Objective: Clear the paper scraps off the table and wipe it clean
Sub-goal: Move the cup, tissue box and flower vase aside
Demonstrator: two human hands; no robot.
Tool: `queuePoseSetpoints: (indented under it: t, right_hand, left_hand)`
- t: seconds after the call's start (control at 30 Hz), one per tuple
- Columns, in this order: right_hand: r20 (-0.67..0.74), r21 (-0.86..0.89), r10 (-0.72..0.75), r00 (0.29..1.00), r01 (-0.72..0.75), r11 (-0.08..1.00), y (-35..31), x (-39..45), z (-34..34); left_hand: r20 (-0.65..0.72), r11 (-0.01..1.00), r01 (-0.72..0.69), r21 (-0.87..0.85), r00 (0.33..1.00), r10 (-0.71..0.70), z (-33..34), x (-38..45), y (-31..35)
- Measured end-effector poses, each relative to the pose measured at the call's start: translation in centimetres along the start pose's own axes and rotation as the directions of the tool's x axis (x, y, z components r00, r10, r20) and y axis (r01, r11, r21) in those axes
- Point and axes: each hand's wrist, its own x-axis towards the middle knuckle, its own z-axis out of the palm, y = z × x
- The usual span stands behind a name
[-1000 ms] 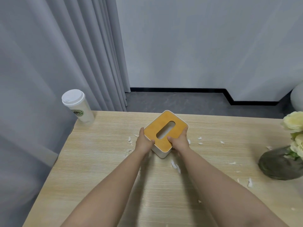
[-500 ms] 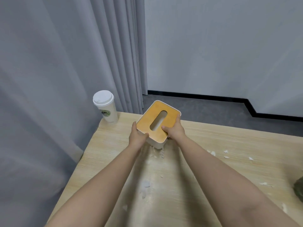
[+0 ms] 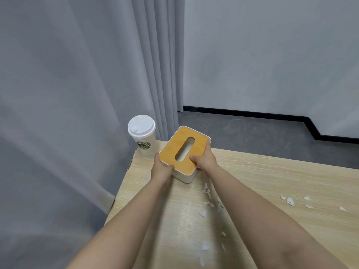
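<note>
A white tissue box (image 3: 180, 150) with an orange-brown slotted lid sits at the far left corner of the light wood table (image 3: 272, 181). My left hand (image 3: 161, 168) grips its near left corner, and my right hand (image 3: 205, 159) holds its right side with the thumb on the lid. Several small white paper scraps (image 3: 207, 191) lie on the table just behind the box, between my forearms. More paper scraps (image 3: 289, 200) are scattered to the right.
A white lidded paper cup (image 3: 142, 135) with a green logo stands at the table's far left corner, close to the box. Grey curtains (image 3: 77, 94) hang left of the table. Dark floor and a white wall lie beyond the far edge.
Both hands have carried the tissue box from the middle of the table leftward and farther away, up beside the cup. The scraps it stood among are now uncovered behind it.
</note>
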Motion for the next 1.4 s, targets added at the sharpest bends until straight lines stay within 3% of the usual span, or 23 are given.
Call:
queuePoseSetpoints:
  t: [0.6,0.83,1.13,1.4]
  right_hand:
    - [-0.008,-0.039,-0.101,0.995,0.1,0.994,0.4,-4.6,-1.8]
    - [-0.017,-0.068,-0.094,0.995,0.092,0.993,2.9,-9.0,-4.7]
    - [-0.156,0.016,-0.131,0.979,0.135,0.991,8.2,-15.9,-13.6]
    - [-0.322,0.103,-0.118,0.939,0.159,0.982,16.0,-22.5,-24.1]
  left_hand:
    - [0.121,0.983,-0.134,0.124,0.986,0.119,-2.0,-1.9,-0.1]
    - [0.095,0.96,-0.182,0.214,0.982,0.165,-1.1,-5.7,-0.2]
    - [0.214,0.895,-0.33,0.302,0.938,0.273,5.7,-14.5,1.0]
    - [0.394,0.86,-0.429,0.276,0.867,0.306,17.2,-24.0,0.5]
